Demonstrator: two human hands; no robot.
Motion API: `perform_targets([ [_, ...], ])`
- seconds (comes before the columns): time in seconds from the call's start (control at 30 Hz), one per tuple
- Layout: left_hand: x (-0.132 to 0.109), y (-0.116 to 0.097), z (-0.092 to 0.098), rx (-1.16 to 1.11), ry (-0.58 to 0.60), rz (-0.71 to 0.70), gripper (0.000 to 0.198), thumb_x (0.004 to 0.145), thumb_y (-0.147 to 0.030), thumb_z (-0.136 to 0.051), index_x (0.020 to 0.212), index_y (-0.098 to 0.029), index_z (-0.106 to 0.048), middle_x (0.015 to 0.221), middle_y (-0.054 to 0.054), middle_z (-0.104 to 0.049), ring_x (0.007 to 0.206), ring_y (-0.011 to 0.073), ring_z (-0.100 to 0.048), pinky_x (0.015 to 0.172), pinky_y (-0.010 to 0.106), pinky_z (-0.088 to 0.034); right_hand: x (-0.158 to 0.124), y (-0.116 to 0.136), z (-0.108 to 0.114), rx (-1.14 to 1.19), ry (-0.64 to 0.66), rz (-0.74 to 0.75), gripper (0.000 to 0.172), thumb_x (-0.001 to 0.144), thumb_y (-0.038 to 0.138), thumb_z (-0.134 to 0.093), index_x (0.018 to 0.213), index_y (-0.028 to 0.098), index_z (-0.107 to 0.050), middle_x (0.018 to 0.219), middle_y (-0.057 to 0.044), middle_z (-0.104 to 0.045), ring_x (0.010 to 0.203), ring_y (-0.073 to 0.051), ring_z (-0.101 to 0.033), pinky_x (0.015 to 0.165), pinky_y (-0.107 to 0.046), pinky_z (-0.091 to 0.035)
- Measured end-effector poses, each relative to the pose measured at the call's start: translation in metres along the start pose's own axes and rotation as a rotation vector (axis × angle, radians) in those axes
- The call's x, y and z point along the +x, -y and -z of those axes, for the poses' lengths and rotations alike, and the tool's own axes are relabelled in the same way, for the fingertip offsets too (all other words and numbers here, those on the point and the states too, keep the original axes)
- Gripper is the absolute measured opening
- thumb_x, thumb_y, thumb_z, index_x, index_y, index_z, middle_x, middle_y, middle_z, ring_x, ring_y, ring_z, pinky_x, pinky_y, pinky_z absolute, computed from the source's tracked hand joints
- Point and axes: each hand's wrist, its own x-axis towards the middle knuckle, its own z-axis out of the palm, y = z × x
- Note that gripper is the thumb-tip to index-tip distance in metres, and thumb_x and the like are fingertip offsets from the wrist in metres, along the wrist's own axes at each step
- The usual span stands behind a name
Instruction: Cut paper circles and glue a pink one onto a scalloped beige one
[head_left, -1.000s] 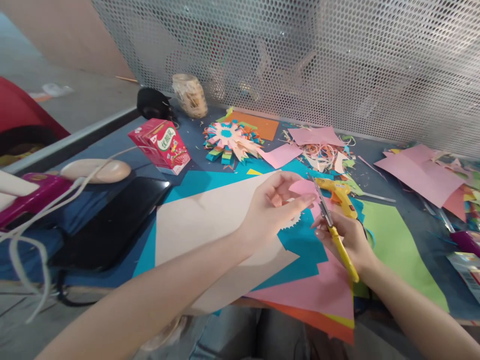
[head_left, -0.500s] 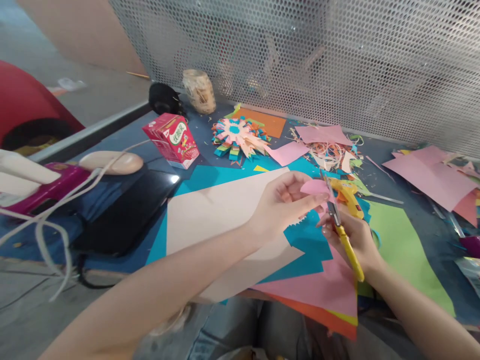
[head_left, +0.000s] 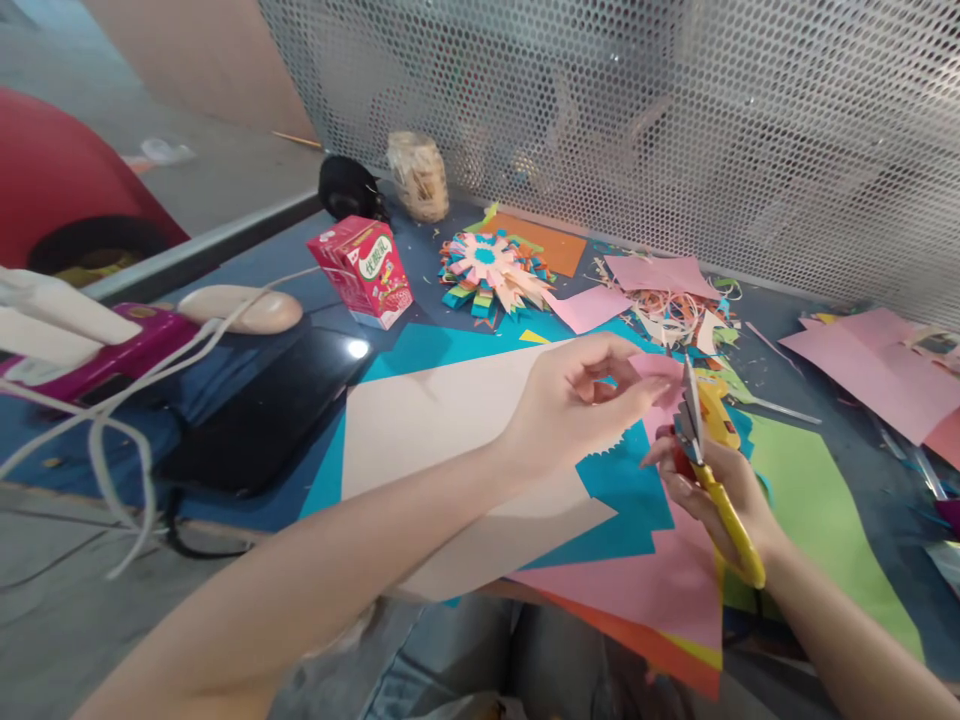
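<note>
My left hand (head_left: 581,400) pinches a small pink paper piece (head_left: 660,370) between thumb and fingers. In my right hand (head_left: 720,490) is a pair of scissors (head_left: 724,500) with yellow handles, its blades parted and pointing up beside the pink piece. Beneath my hands lie a large cream sheet (head_left: 435,410), a blue sheet (head_left: 637,500) with jagged edges and a pink sheet (head_left: 637,590). A yellow glue gun (head_left: 718,410) lies just behind my right hand, partly hidden by it.
A layered paper flower (head_left: 487,262) lies beyond the sheets, near a red drink carton (head_left: 364,272). At left are a black phone-like slab (head_left: 262,420), a purple power strip (head_left: 161,340) and white cables. Paper scraps (head_left: 667,310) and a green sheet (head_left: 810,510) lie to the right.
The scissors have opened wider and tilted, with my right hand shifting slightly right and down. My left hand still grips the pink piece. The whole view has shifted a little.
</note>
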Motion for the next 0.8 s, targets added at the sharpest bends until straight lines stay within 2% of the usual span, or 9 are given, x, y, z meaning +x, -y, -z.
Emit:
perform_targets([
  [0.3, -0.0008, -0.0065, -0.0001, 0.074, -0.018, 0.03, 0.013, 0.071, -0.022, -0.071, 0.067, -0.017, -0.059, 0.067, 0.001, -0.064, 0.066, 0.0127, -0.061, 0.058, 0.024, -0.048, -0.0005, -0.0062, 0.0006, -0.101, -0.018, -0.017, 0.017, 0.082, 0.035, -0.059, 0.08, 0.019, -0.065, 0.059, 0.004, -0.045, 0.051, -0.011, -0.042, 0.048, -0.022, -0.035],
  [0.5, 0.003, -0.0042, 0.0037, 0.0, 0.009, 0.064, 0.022, 0.068, -0.026, -0.077, 0.066, -0.017, -0.057, 0.069, 0.002, -0.066, 0.069, 0.0151, -0.064, 0.062, 0.027, -0.051, -0.0014, -0.0098, 0.0005, -0.105, -0.03, -0.04, 0.019, 0.082, 0.039, -0.062, 0.081, 0.02, -0.066, 0.06, 0.004, -0.044, 0.05, -0.01, -0.04, 0.047, -0.022, -0.033],
  [0.8, 0.0, -0.0044, 0.0007, 0.025, -0.032, 0.055, 0.02, 0.068, -0.026, -0.076, 0.067, -0.017, -0.058, 0.068, 0.001, -0.065, 0.067, 0.0135, -0.062, 0.061, 0.026, -0.049, -0.0014, -0.0038, 0.0011, -0.114, -0.047, -0.037, 0.022, 0.08, 0.042, -0.061, 0.078, 0.02, -0.066, 0.057, 0.002, -0.046, 0.054, -0.014, -0.046, 0.047, -0.024, -0.035],
])
